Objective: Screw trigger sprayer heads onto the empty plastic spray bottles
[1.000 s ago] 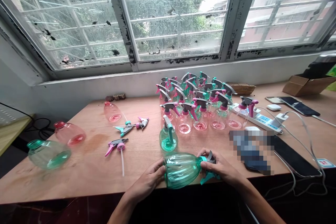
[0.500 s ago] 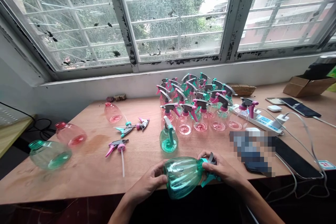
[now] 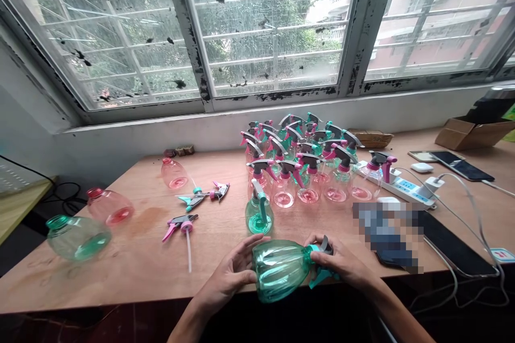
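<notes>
A green spray bottle (image 3: 279, 270) lies tilted on its side over the table's front edge, its base toward the left. My right hand (image 3: 332, 260) is closed around its neck and teal collar, with the grey and teal trigger head showing past the fingers. At the base, my left hand (image 3: 237, 270) has its fingers stretched out and apart, the thumb close to the plastic; whether it touches I cannot tell. Just behind stands an upright green spray bottle (image 3: 259, 217). Farther back, several pink and green spray bottles (image 3: 308, 193) with trigger heads stand in rows.
To the left lie a green bottle (image 3: 76, 238) and pink bottles (image 3: 108, 206) without heads. Loose trigger heads (image 3: 181, 222) lie between them and my hands. On the right are a power strip (image 3: 406, 187), phones (image 3: 454, 241), white cables and a cardboard box (image 3: 470, 131).
My left hand has loosened from the bottle's base, its fingers spreading and lifting. The bottle has turned slightly, while my right hand keeps its hold at the neck.
</notes>
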